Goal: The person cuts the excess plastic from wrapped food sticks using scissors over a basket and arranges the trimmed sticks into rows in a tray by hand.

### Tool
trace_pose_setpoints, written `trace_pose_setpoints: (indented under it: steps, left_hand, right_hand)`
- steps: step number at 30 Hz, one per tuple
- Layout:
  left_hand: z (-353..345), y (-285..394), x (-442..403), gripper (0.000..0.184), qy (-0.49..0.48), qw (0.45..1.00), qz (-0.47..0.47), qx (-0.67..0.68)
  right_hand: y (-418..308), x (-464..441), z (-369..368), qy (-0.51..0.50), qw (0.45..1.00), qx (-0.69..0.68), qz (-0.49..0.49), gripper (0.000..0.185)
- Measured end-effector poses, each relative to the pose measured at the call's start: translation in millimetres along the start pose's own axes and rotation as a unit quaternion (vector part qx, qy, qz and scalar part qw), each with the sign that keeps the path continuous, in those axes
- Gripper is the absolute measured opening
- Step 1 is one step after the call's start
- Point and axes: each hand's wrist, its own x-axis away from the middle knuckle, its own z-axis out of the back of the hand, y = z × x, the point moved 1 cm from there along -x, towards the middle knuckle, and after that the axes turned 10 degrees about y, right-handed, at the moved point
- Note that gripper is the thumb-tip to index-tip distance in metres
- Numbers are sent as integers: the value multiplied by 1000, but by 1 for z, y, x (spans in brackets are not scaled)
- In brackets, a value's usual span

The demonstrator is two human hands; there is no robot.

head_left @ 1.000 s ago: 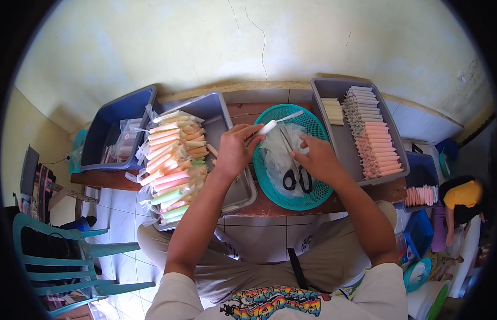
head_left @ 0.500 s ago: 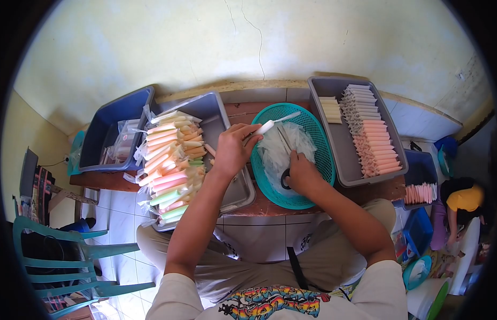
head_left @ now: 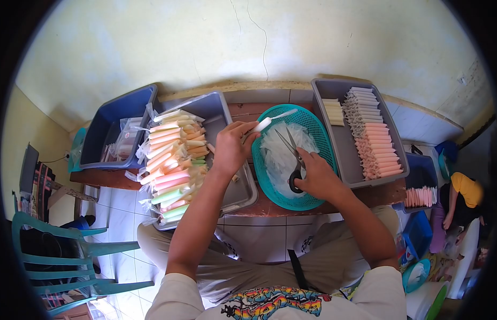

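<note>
Left hand (head_left: pixel 233 145): pinched on a white plastic tube (head_left: pixel 263 124), at the top left of the teal basket (head_left: pixel 318 128).
Right hand (head_left: pixel 317 173): wrapped around scissors (head_left: pixel 297 158), blades apart, over the basket.
Clear plastic (head_left: pixel 275 160): inside the basket.

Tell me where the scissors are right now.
The scissors are in the right hand, right of centre in the head view, over the turquoise basket and its clear plastic scraps.
</note>
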Motion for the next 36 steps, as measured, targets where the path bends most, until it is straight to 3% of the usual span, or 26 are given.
trace_pose_setpoints:
  steps: [7, 15, 36]
  left_hand:
    - [4, -3, -3, 30, 28, 999, 37, 7]
    - [2, 1, -1, 29, 4, 1000, 5, 2]
    - [-6, 4, 7, 31, -63, 997, -36, 23]
  right_hand:
    - [-19, 17, 28, 19, 993, -114, 27, 94]
    - [-22, 12, 29, 6, 975, -218, 46, 95]
    - [-11, 1, 7, 58, 969, -238, 36, 97]
